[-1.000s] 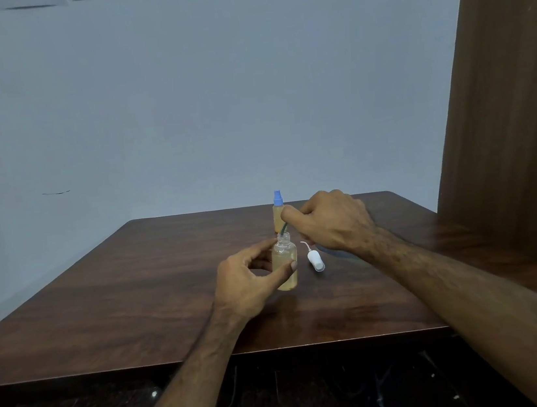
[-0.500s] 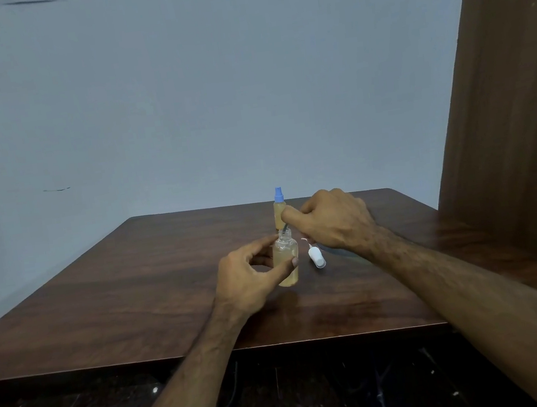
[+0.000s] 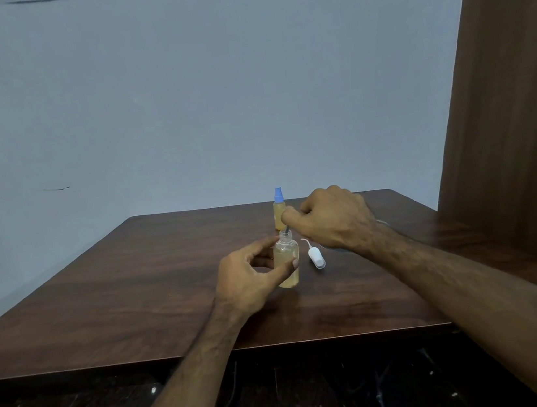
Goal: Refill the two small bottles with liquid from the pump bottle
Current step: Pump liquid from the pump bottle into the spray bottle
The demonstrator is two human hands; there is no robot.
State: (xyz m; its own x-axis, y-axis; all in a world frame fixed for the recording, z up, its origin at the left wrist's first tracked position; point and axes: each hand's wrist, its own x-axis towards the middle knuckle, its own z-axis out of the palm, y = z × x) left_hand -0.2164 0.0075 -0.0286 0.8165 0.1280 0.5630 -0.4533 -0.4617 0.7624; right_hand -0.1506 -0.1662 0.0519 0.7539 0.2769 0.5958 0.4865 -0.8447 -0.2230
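A small clear bottle (image 3: 287,262) with yellowish liquid stands uncapped on the brown table (image 3: 135,289). My left hand (image 3: 253,278) holds its body between thumb and fingers. My right hand (image 3: 331,220) hovers just above and right of the bottle's mouth, fingers curled round a thin dark nozzle (image 3: 286,227) that points down into the neck. What the nozzle belongs to is hidden inside the fist. Behind them stands a second small bottle (image 3: 279,213) of yellow liquid with a blue cap. A white pump cap (image 3: 316,258) with a thin tube lies on the table right of the held bottle.
A brown wooden panel (image 3: 517,136) rises along the table's right side. A pale wall (image 3: 180,112) stands behind the far edge. The table's near edge (image 3: 178,357) drops to a dark floor.
My right hand has lifted slightly, so the dark nozzle now shows above the bottle's mouth. The left hand keeps holding the bottle in place.
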